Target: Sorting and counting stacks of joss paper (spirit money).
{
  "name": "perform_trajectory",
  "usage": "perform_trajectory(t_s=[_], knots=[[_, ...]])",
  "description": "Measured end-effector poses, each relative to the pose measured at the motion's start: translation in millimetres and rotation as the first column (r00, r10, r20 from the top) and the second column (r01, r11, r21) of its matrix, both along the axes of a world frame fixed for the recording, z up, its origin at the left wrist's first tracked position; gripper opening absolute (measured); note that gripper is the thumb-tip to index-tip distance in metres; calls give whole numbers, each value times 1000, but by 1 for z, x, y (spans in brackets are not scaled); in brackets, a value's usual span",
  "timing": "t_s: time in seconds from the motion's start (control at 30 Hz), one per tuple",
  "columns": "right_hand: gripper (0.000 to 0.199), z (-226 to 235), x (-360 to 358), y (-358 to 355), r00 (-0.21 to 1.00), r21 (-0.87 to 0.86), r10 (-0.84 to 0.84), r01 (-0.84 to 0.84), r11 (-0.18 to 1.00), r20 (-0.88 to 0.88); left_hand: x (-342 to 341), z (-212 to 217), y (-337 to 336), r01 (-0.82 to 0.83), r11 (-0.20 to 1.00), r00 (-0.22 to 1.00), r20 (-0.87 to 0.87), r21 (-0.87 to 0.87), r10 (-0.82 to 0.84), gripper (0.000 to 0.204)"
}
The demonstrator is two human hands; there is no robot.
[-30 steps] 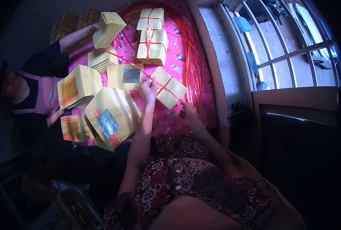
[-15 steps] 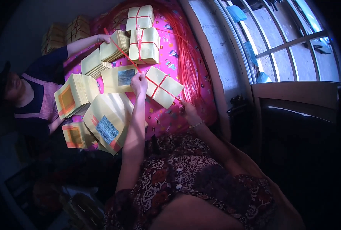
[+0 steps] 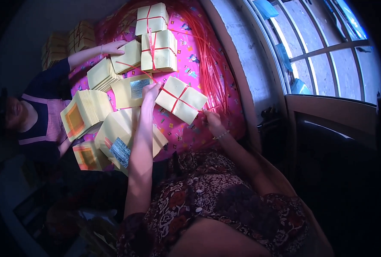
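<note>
No legible writing was shown on the papers; printed patches were seen instead. An orange square was borne by the paper stack (image 3: 94,107) at left of centre, and a silver-grey square by the flat sheet (image 3: 122,92) nearer the middle. Small cartoon figures were printed on the pink tablecloth (image 3: 186,140); marks among them were too small to be read. A lettered badge, visible on the co-worker's pink apron (image 3: 51,116) a second earlier, was no longer in sight.

The tied bundle (image 3: 189,97) was seen just above the centre of the frame, lying aslant on the cloth and crossed both ways by red ribbon (image 3: 179,99). By the left hand (image 3: 151,91), at its left corner, the ribbon was gripped in curled fingers. By the right hand (image 3: 213,121), at its right corner, the ribbon was pinched between fingertips held together. Two more tied bundles (image 3: 158,53) were stacked toward the top.

Since the first frame, the pale stack (image 3: 128,58) in the upper left had been lowered from an upright hold, and the co-worker's hand (image 3: 114,47) was now laid on it. The ribbon's loose end, earlier drawn straight, was now bent over that stack.
</note>
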State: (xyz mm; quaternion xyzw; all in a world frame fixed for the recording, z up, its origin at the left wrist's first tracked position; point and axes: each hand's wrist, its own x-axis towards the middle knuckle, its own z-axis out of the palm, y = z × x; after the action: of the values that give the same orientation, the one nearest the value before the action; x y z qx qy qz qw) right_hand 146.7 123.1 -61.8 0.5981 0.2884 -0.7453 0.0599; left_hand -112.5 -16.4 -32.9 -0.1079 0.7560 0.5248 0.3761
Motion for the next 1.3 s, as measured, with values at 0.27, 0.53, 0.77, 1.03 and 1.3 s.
perform_trajectory(t_s=[0.27, 0.53, 0.77, 1.03, 1.3], knots=[[15, 6, -13, -4, 999, 27, 1, 0, 1000, -50, -10, -2, -5, -45, 997, 982, 187, 68, 32, 26], [14, -8, -11, -7, 995, 51, -79, 83, 995, -68, -14, -5, 1, -51, 984, 969, 247, 172, 7, 24], [15, -28, -21, -32, 937, 138, -329, 343, 929, -113, -17, -25, 9, 77, 991, 930, 351, 111, -112, 21], [22, -12, -30, -34, 939, 218, -332, 345, 913, -95, -3, -38, -3, 12, 970, 960, 270, 242, -80, 25], [11, 41, -55, 23, 786, 518, -6, 413, 749, -618, 23, -6, -9, -239, 914, 964, 189, 327, 185, 26]])
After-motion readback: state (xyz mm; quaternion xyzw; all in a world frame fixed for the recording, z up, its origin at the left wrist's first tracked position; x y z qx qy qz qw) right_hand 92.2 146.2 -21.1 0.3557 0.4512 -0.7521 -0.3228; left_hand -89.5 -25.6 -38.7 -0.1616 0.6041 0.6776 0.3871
